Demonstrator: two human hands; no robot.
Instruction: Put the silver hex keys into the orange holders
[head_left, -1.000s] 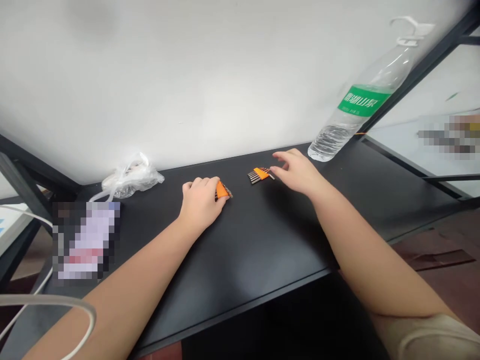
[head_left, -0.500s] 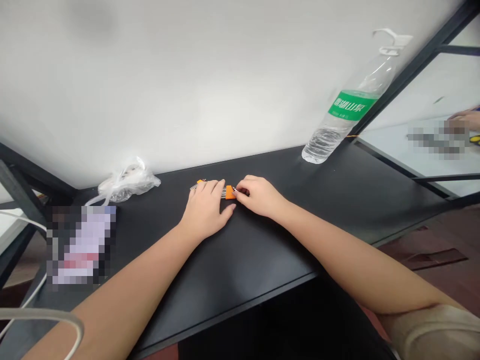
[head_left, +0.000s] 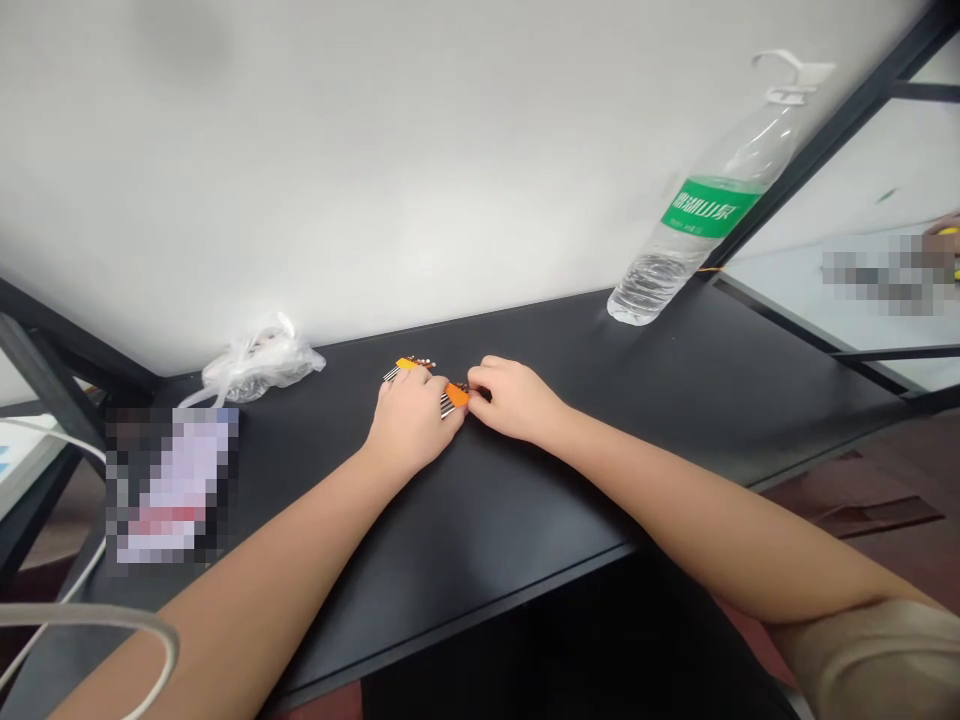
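I have left hand (head_left: 409, 420) grasping front orange-banded bundle (head_left: 457, 395) between thumb and forefinger, over black desk (head_left: 480, 520). Right hand (head_left: 517, 398) has fingertips at bundle's right end; I can't tell whether they pinch. 2nd bundle (head_left: 406, 363) just beyond left fingers. Water bottle (head_left: 697, 220) farther right, by wall (head_left: 450, 180).

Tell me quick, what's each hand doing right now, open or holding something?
Left hand: closed, holding the near orange-banded set.
Right hand: curled, fingertips at that set's end; grip can't be told.

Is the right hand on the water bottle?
No, the right hand is at the nearer orange piece, well apart from the water bottle.
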